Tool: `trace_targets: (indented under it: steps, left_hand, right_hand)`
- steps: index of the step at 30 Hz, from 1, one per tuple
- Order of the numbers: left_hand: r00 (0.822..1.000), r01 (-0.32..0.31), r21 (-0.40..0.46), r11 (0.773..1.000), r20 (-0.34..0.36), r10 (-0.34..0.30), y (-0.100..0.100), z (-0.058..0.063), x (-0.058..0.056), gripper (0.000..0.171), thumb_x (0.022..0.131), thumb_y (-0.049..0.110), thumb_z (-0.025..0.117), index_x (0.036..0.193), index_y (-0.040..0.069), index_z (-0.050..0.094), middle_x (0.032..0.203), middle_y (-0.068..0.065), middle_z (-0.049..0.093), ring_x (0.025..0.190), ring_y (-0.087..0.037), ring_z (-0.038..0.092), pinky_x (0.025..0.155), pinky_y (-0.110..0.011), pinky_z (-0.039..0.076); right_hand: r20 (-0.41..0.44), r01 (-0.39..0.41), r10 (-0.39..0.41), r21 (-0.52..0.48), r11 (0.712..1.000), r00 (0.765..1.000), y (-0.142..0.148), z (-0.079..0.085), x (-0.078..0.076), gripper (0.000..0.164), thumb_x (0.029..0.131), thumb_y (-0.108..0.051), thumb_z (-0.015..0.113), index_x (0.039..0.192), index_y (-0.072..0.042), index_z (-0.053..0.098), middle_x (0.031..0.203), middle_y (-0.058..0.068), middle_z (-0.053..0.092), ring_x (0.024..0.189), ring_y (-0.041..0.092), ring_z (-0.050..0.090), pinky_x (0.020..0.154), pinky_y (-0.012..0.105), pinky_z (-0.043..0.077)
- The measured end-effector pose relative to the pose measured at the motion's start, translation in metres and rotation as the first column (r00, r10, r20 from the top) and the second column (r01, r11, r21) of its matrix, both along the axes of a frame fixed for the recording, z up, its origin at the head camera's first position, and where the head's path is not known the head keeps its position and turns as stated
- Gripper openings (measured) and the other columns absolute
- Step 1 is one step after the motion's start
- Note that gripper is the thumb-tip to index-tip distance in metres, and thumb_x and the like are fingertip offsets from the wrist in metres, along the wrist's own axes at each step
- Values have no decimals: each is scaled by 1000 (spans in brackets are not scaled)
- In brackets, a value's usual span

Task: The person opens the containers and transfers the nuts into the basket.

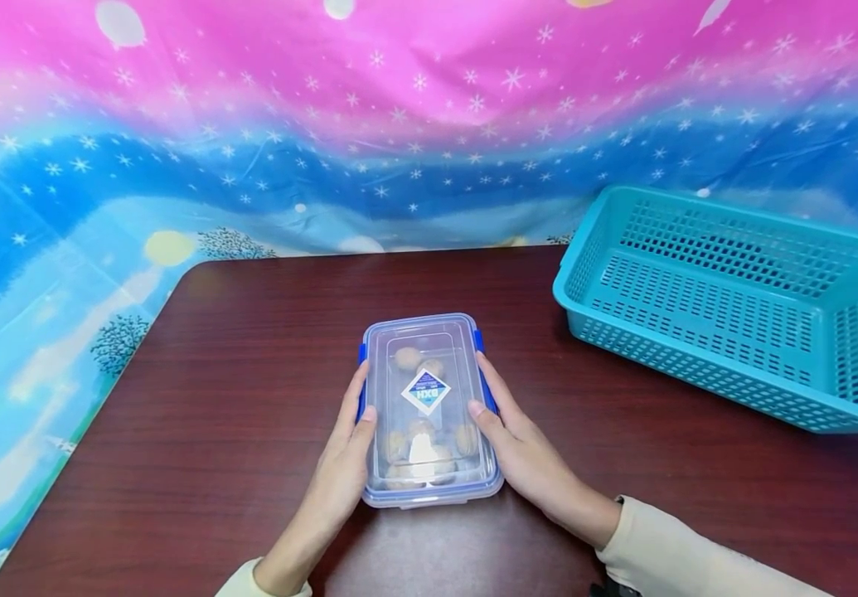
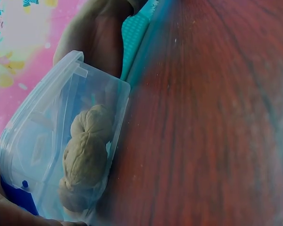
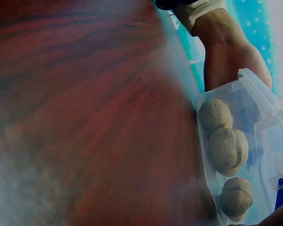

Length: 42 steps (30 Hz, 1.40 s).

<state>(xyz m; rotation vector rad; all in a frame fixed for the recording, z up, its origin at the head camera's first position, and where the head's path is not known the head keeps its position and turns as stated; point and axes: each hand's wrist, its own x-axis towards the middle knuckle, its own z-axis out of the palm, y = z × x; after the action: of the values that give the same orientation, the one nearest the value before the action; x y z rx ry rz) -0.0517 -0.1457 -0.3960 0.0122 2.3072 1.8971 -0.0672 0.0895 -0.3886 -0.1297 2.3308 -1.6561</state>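
Observation:
A clear plastic food container [image 1: 458, 365] with a blue-rimmed lid and blue side clips rests on the table in the head view. Its lid is on, and a diamond-shaped label [image 1: 426, 391] is stuck to the top. Several walnuts [image 3: 228, 148] lie inside, visible through the walls in both wrist views. My left hand [image 1: 342, 460] holds the container's left side, thumb at the lid's edge. On the opposite side, my right hand [image 1: 529, 460] grips it the same way, fingers along the blue clip. The undersides of both hands are hidden.
A turquoise perforated plastic basket [image 1: 705, 307] stands at the right on the dark red wooden table [image 1: 249, 348]. Behind and to the left hangs a pink and blue cloth [image 1: 369, 124] with a snowflake print.

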Motion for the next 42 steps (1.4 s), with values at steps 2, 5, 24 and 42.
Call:
trace_targets:
  steps: [2,5,24,42]
  left_hand:
    - [1000,8,4,1000,-12,-8,0,0,0,55,116,33,31,168,42,15,176,-5,15,155,-35,24,121,-66,22]
    - [1000,16,9,1000,-11,-16,0,-1,1,55,116,33,30,168,42,15,176,-5,14,157,-36,22,122,-70,21]
    - [999,53,56,997,-8,-52,-3,-2,-4,53,116,37,24,168,41,13,177,-1,9,161,-34,10,124,-73,9]
    - [998,62,31,998,-34,-61,-8,0,-3,52,116,37,25,168,37,20,178,-2,9,163,-34,3,125,-71,1]
  right_hand:
    - [1,-5,5,-18,1000,1000,0,-1,0,62,114,-36,42,168,-42,12,176,-6,15,162,25,14,130,60,12]
    - [16,-14,15,-46,999,1000,0,-3,1,62,114,-36,41,168,-42,11,177,-7,12,163,24,12,130,61,10]
    - [32,-24,26,-65,998,999,2,-5,-1,61,114,-36,38,168,-44,9,177,-6,9,163,26,8,129,63,6]
    - [25,-37,39,-63,997,999,1,-4,-2,60,114,-35,38,167,-47,11,177,-4,12,163,26,11,130,62,8]
